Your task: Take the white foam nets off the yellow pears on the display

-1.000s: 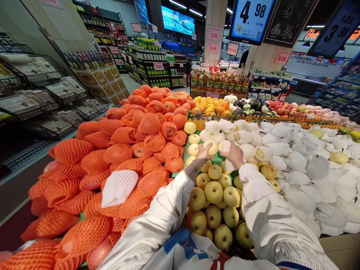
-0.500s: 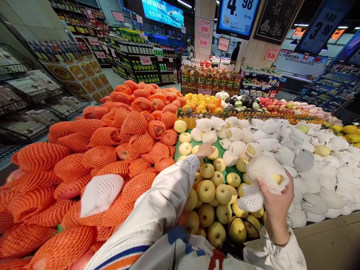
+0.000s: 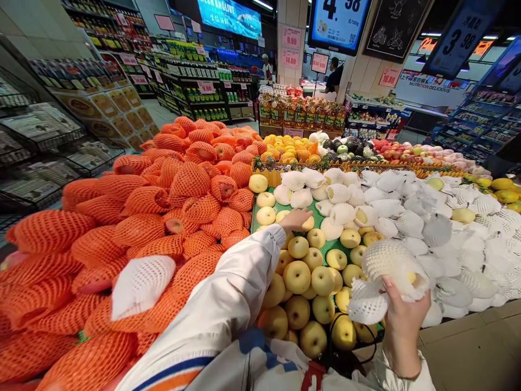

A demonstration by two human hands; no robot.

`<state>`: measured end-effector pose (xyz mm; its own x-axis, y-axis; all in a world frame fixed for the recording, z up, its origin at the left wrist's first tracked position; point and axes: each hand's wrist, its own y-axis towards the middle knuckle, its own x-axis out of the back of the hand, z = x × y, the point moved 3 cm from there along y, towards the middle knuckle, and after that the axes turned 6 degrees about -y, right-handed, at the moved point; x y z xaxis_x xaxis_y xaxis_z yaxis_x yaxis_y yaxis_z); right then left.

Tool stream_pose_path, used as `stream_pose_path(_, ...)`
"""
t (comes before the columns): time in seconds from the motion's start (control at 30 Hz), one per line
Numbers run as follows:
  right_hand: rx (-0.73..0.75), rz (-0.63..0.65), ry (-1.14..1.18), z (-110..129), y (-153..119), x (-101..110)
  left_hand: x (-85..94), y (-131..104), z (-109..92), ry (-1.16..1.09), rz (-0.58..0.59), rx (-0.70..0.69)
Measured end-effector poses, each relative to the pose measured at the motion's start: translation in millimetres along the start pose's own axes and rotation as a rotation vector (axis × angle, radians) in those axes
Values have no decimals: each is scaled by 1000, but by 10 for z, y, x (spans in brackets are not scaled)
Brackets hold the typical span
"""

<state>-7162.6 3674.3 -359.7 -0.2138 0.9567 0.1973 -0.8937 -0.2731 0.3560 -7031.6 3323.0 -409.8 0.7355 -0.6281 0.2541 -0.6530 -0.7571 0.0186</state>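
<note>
Over the loose yellow pears on the green mat reaches my left hand (image 3: 296, 219). Its fingers are stretched out across the top of a pear (image 3: 308, 224), touching or just above it; the thumb is hidden. My right hand (image 3: 405, 317) is closed around a white foam net (image 3: 382, 258) at the right, with a bit of yellow pear showing in its opening. A second, loose foam net (image 3: 366, 304) hangs beside it, against the same hand. Below and between the hands lie several bare pears (image 3: 297, 277), piled toward me.
Orange-netted fruit (image 3: 189, 184) heaps up on the left, with one white-netted piece (image 3: 142, 285) on top. White-netted pears (image 3: 391, 209) cover the right side. A low yellow fence (image 3: 273, 178) edges the back. Beyond stand oil bottles (image 3: 299, 113) and shelves.
My right hand has moved a little right and down with the foam nets. My left hand stays over the same pear, its fingers slightly more stretched. The view has shifted slightly.
</note>
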Motion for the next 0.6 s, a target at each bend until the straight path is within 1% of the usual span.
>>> stream_pose_path(0.1, -27, 11, 25, 22, -17, -57, -64, -8, 4, 55, 54, -23)
stream_pose_path(0.2, -46, 56, -5, 84, -28, -125, -105, -25, -118, 47, 80, -30)
stream_pose_path(0.23, -22, 82, -16, 123, -29, -151, -118, -50, -198, 29, 85, -37)
stream_pose_path(0.3, 76, 132, -29, 223, -32, -212, -165, -164, -409, -26, 93, -66)
stream_pose_path(0.33, 133, 158, -33, 276, -35, -253, -204, -259, -530, -55, 99, -89)
stream_pose_path(0.4, 216, 210, -23, 369, -41, -362, -324, -520, -750, -135, 156, -74)
stream_pose_path(0.43, 235, 234, -5, 406, -42, -427, -402, -675, -836, -194, 221, -22)
stream_pose_path(0.47, 244, 264, 20, 439, -43, -496, -497, -840, -884, -318, 335, 132)
stream_pose_path(0.5, 249, 300, 43, 471, -45, -565, -577, -1000, -935, -459, 425, 238)
stream_pose_path(0.53, 258, 339, 59, 506, -48, -625, -629, -1134, -973, -598, 446, 315)
stream_pose_path(0.57, 277, 378, 67, 545, -55, -670, -660, -1240, -993, -728, 437, 375)
stream_pose_path(0.6, 310, 401, 68, 590, -64, -693, -666, -1313, -995, -830, 386, 397)
